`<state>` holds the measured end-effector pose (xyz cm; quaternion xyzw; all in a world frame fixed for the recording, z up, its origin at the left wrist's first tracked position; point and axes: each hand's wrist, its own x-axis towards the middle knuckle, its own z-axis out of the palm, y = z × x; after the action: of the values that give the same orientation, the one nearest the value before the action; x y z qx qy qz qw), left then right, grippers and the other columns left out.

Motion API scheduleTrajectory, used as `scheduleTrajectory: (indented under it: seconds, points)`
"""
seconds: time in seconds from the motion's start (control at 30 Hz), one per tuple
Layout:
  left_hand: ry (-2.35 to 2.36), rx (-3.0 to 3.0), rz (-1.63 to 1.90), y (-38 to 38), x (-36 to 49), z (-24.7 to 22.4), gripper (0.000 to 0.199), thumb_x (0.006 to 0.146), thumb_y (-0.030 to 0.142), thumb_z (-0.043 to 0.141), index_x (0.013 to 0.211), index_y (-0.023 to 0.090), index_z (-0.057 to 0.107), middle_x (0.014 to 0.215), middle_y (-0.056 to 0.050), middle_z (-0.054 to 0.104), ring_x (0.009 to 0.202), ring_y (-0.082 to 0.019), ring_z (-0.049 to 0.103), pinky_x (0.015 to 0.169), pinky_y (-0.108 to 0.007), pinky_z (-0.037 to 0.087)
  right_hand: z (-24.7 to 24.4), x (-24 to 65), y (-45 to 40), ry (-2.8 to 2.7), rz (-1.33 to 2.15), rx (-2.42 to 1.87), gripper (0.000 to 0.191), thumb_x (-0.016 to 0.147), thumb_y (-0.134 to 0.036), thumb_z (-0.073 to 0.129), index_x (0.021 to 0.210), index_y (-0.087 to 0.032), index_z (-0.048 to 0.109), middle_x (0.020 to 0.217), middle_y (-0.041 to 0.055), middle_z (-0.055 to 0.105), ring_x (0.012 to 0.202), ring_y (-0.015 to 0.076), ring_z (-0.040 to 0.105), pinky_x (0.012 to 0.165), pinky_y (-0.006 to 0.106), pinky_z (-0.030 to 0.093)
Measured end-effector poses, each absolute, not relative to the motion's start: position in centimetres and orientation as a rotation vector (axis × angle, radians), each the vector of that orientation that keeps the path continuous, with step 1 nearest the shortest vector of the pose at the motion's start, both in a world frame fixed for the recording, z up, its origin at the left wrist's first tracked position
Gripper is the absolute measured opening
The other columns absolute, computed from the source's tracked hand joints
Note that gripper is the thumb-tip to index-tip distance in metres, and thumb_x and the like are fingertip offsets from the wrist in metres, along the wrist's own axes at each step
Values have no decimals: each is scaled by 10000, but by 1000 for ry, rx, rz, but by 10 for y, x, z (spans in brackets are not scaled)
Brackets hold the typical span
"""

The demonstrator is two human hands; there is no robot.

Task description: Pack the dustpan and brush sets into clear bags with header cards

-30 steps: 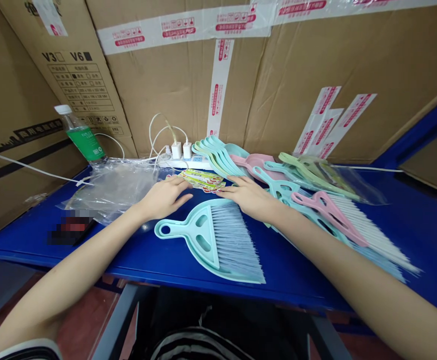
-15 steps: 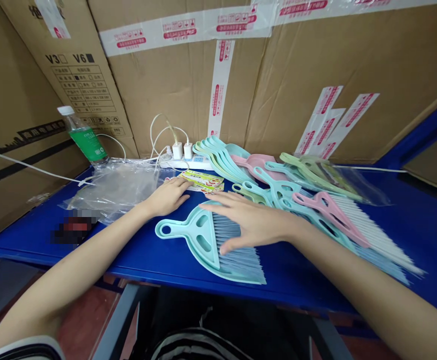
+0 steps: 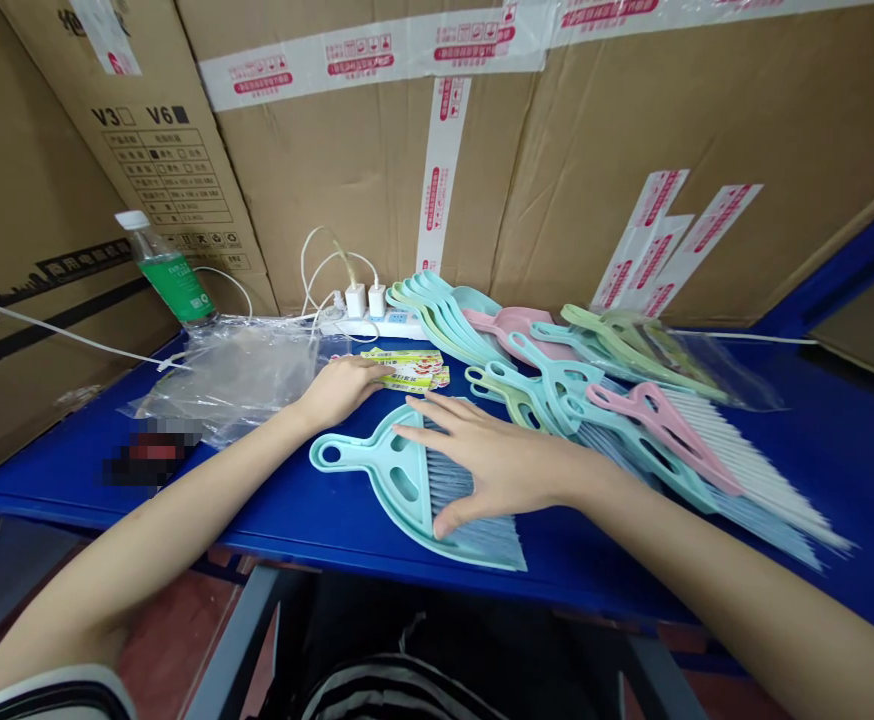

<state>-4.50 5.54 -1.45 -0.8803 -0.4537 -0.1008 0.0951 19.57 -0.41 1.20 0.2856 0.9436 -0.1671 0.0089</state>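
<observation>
A light-blue dustpan (image 3: 384, 470) lies on the blue table with a matching brush nested in it, its grey-blue bristles (image 3: 501, 535) pointing right. Over the bristles and the pan's upper edge is my right hand (image 3: 493, 460), its fingers spread and closed on nothing. My left hand (image 3: 343, 390) rests at the left end of some yellow-green printed cards (image 3: 411, 368); its fingers lie nearly flat, their tips on the cards. What is under the left palm is hidden.
Stacked dustpans (image 3: 444, 315) and several brushes (image 3: 654, 430) spread over the right side. Clear plastic bags (image 3: 249, 370) lie at left, by a green-labelled bottle (image 3: 174, 285). A power strip (image 3: 399, 325) with white cables stands behind, before cardboard boxes (image 3: 362, 150).
My right hand has shifted slightly left and down over the dustpan and brush. My left hand has moved slightly right along the cards, which have turned a little.
</observation>
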Motion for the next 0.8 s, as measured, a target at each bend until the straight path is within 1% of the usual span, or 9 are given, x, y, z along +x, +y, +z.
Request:
scheduleTrajectory:
  seconds: [0.1, 0.2, 0.33, 0.47, 0.63, 0.67, 0.7, 0.73, 0.8]
  points:
    - [-1272, -2560, -218, 55, -42, -14, 277, 947, 190, 498, 1164, 214, 669, 1062, -90, 758, 1006, -237, 707, 877, -376, 539, 9, 196, -4, 2979, -525, 872, 980, 731, -648, 721, 1524, -182, 382, 1623, 216, 172, 1482, 416, 137, 1148, 604, 240]
    - [-1216, -2496, -116, 52, -38, -12, 242, 932, 146, 500, 1064, 197, 697, 950, -93, 768, 938, -236, 719, 838, -363, 536, 9, 196, -3, 2975, -515, 874, 995, 730, -650, 722, 1529, -175, 368, 1624, 222, 157, 1483, 420, 129, 1148, 605, 236]
    - [-1239, -2435, -75, 49, -35, -9, 233, 900, 81, 497, 972, 166, 702, 904, -102, 758, 898, -238, 720, 799, -343, 538, 11, 195, -4, 2937, -492, 891, 1013, 734, -639, 729, 1543, -175, 335, 1631, 216, 129, 1485, 421, 113, 1150, 603, 233]
    - [-1286, -2386, -109, 50, -37, -6, 263, 891, 69, 450, 933, 151, 697, 874, -109, 742, 847, -241, 707, 742, -338, 540, 10, 195, -5, 2962, -482, 908, 991, 730, -656, 722, 1535, -207, 360, 1633, 189, 183, 1482, 410, 156, 1148, 583, 255]
    - [-1257, -2382, -406, 48, -47, -4, 301, 881, 101, 435, 927, 215, 710, 913, -57, 727, 869, -211, 662, 741, -321, 536, 11, 196, -6, 2986, -486, 922, 965, 736, -665, 705, 1524, -210, 383, 1626, 186, 223, 1471, 397, 219, 1134, 567, 287]
    - [-1232, -2395, -479, 46, -49, -3, 307, 878, 104, 436, 924, 221, 716, 907, -55, 721, 873, -210, 651, 741, -321, 534, 13, 197, -5, 3011, -473, 925, 929, 735, -657, 710, 1502, -219, 422, 1617, 174, 260, 1463, 387, 249, 1127, 553, 306]
    - [-1201, -2412, -539, 45, -50, -3, 313, 877, 104, 437, 922, 224, 722, 903, -56, 714, 875, -209, 641, 742, -323, 532, 15, 198, -4, 3044, -456, 941, 849, 742, -636, 715, 1451, -224, 493, 1590, 162, 331, 1443, 373, 302, 1115, 531, 333]
    - [-1168, -2432, -596, 43, -51, -2, 317, 875, 103, 438, 921, 225, 727, 902, -58, 707, 875, -208, 630, 745, -325, 529, 17, 198, -2, 3081, -440, 984, 715, 770, -597, 710, 1363, -221, 578, 1530, 152, 436, 1398, 352, 386, 1091, 501, 370]
    - [-1089, -2486, -708, 40, -52, 0, 323, 874, 94, 442, 908, 226, 735, 905, -60, 696, 872, -203, 612, 756, -329, 520, 21, 199, 3, 3154, -416, 1161, 363, 867, -468, 646, 1110, -201, 694, 1281, 125, 655, 1206, 291, 577, 994, 433, 451]
